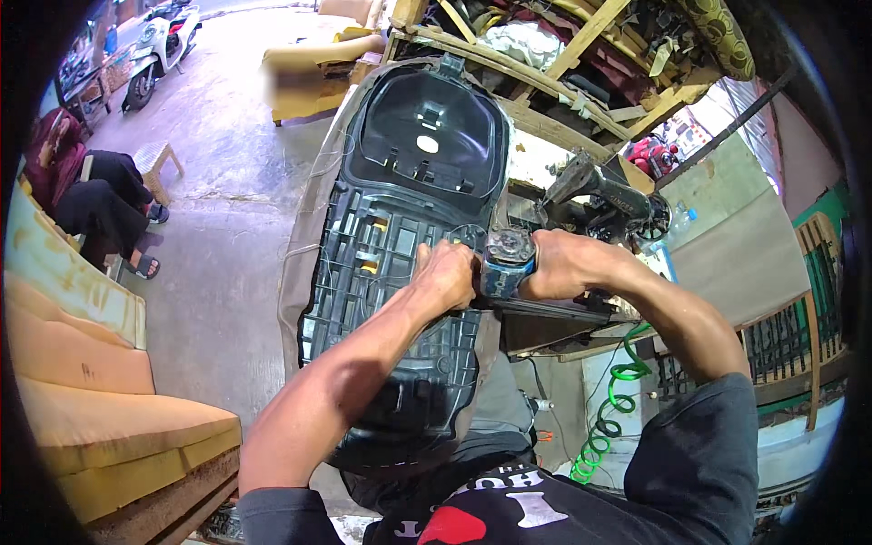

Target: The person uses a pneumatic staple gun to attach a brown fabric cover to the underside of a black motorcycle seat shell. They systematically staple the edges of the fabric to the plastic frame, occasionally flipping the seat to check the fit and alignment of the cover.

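Note:
A black plastic motorcycle seat base (381,218) lies upside down in front of me with a grey-brown cover (304,263) around its edge and loose threads over it. My right hand (559,265) grips a blue-and-black pneumatic staple gun (507,265), held against the right edge of the base. Beside the gun, my left hand (447,274) has its fingers curled at that same edge; what they grip is partly hidden. A black sewing machine (618,202) stands just beyond my right hand, and a green coiled hose (625,372) hangs below.
A seated person (95,204) is at the left near a plastic stool (159,163). Bare foam furniture (118,400) fills the lower left. A white scooter (156,64) and a yellow armchair (318,59) stand behind. A cluttered wooden rack (572,64) rises behind the seat.

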### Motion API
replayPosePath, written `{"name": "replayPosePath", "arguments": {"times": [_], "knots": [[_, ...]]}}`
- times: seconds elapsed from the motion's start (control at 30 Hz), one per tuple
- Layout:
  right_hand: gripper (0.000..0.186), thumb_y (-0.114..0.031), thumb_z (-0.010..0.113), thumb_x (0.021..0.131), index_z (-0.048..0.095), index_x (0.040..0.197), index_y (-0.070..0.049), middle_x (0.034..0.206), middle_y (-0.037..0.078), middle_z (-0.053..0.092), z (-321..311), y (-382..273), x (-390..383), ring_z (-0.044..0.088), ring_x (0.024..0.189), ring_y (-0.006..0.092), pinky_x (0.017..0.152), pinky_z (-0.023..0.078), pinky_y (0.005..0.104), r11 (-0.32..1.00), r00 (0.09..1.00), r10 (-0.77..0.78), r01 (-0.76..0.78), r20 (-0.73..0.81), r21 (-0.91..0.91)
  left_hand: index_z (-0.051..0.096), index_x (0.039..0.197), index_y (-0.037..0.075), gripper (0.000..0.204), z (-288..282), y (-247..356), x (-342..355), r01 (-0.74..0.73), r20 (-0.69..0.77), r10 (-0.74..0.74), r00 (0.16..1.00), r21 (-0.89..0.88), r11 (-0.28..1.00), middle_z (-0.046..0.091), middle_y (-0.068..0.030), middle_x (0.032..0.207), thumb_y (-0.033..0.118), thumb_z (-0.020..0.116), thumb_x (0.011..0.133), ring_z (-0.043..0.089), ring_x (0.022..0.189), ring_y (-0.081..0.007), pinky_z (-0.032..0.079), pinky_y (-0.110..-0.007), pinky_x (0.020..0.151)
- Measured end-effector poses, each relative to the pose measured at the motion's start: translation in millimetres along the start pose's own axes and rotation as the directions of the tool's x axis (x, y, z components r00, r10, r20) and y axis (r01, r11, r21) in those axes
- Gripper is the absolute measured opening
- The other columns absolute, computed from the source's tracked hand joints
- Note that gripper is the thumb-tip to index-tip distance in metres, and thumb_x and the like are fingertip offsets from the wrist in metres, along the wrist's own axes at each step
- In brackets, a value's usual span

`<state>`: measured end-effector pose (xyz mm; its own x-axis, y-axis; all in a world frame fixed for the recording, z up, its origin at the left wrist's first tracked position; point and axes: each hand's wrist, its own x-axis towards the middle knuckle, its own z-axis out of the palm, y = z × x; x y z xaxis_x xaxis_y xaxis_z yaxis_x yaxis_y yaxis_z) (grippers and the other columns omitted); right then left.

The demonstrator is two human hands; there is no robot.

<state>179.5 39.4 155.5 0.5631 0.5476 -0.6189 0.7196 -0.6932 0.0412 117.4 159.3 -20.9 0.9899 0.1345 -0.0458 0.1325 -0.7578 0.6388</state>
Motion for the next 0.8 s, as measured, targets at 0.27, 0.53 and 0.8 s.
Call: {"name": "replayPosePath", "arguments": {"times": [0.27, 0.53, 0.8], "knots": [[0.039, -0.030, 0.065, 0.087, 0.071, 0.108, 0.003, 0.097, 0.029, 0.073, 0.5, -9.0, -8.0, 0.074, 0.091, 0.0411, 0.078, 0.056, 0.0466, 0.995, 0.994, -0.100, 0.100, -0.034, 0.002, 0.080, 0.098, 0.010, 0.031, 15.1, -9.6, 6.0, -0.038, -0.100, 0.033, 0.994, -0.049, 0.998, 0.076, -0.0148, 0.107, 0.005, 0.079, 0.067, 0.065, 0.114, -0.0353, 0.044, -0.051, 0.096], [0.034, -0.026, 0.066, 0.084, 0.071, 0.102, 0.003, 0.090, 0.029, 0.073, 12.0, -6.4, -6.3, 0.074, 0.085, 0.0399, 0.077, 0.057, 0.0479, 0.992, 0.994, -0.106, 0.105, -0.013, -0.072, 0.077, 0.088, 0.009, 0.019, 18.7, -18.2, 3.6, -0.175, -0.156, 0.165, 0.974, -0.054, 0.983, 0.075, -0.0140, 0.102, 0.013, 0.079, 0.070, 0.065, 0.108, -0.0374, 0.045, -0.054, 0.091], [0.042, -0.031, 0.068, 0.085, 0.069, 0.107, 0.005, 0.099, 0.028, 0.075, 34.8, 17.0, -0.6, 0.075, 0.093, 0.0393, 0.081, 0.057, 0.0480, 0.988, 0.981, -0.117, 0.130, -0.154, 0.081, 0.081, 0.095, 0.013, 0.023, 19.0, -10.4, -5.7, -0.155, -0.212, 0.178, 0.961, 0.120, 0.981, 0.077, -0.0165, 0.099, 0.004, 0.071, 0.076, 0.069, 0.104, -0.0391, 0.048, -0.055, 0.089]]}}
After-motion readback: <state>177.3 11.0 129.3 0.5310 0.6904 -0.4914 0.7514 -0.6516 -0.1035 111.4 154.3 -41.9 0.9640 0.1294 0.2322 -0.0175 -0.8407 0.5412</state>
